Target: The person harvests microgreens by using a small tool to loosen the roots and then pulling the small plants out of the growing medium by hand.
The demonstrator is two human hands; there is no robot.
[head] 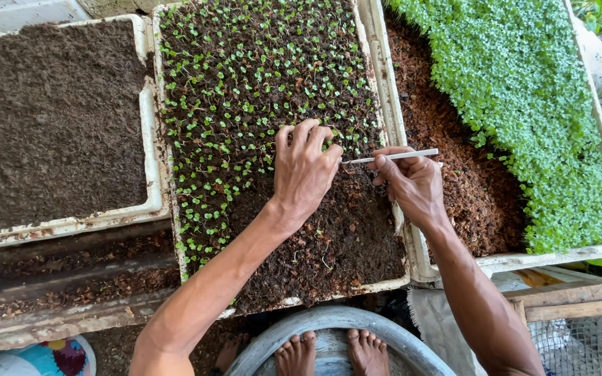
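While the left hand [306, 170] rests palm down on the soil in the middle of the frame, the right hand [412, 182] holds a thin white stick [393, 157] just to the right of it. The fingers of the right hand are closed around the stick, pinching it near its right end; the fingers of the left hand are bent and spread lightly over the seedlings [245, 104], and I cannot tell if they hold anything. The long axis of the stick lies almost level, from right to left, and its tip points at the left fingertips, nearly touching them. This meeting point lies in the middle tray [163, 177], at the border between the rows of small sprouts above and the bare soil [329, 244] below.
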